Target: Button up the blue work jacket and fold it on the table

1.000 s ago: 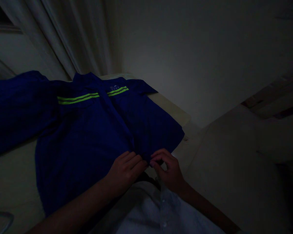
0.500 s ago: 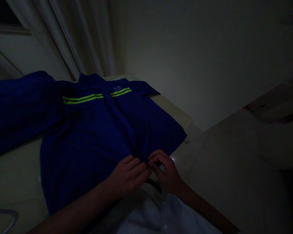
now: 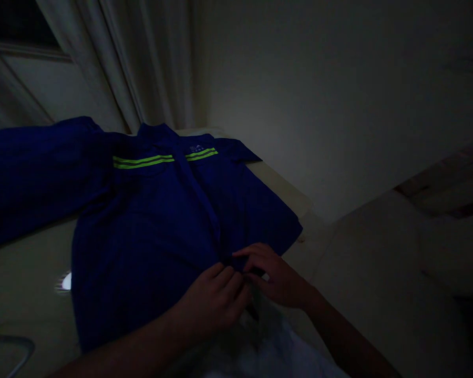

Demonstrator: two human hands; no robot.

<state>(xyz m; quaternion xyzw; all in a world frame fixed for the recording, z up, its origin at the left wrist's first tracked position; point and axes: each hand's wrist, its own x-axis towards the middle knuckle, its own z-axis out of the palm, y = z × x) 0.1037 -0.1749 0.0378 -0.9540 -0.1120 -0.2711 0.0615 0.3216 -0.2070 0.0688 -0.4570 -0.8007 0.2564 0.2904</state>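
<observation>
A dark blue work jacket point(image 3: 150, 220) with yellow-green reflective stripes across the chest lies spread out front side up, its collar toward the curtain. At its lower front edge my left hand point(image 3: 223, 294) is closed with curled fingers on the hem. My right hand point(image 3: 274, 273) bends close beside it, fingers and thumb curved round the hem near the bottom of the front placket. The fingertips of both hands meet there. Dim light hides the exact bit of cloth or fastener between them.
The jacket lies on a pale surface point(image 3: 35, 294). A curved, light-coloured loop point(image 3: 19, 341) is at lower left, near a small bright round spot point(image 3: 66, 282). A curtain point(image 3: 157, 68) hangs behind, a pale wall point(image 3: 299, 105) stands at right, and tiled floor point(image 3: 370, 273) shows below it.
My right hand's fingers have opened slightly and reach a little farther over the hem. My left hand stays closed at the hem. The view has shifted, moving the jacket slightly right and down.
</observation>
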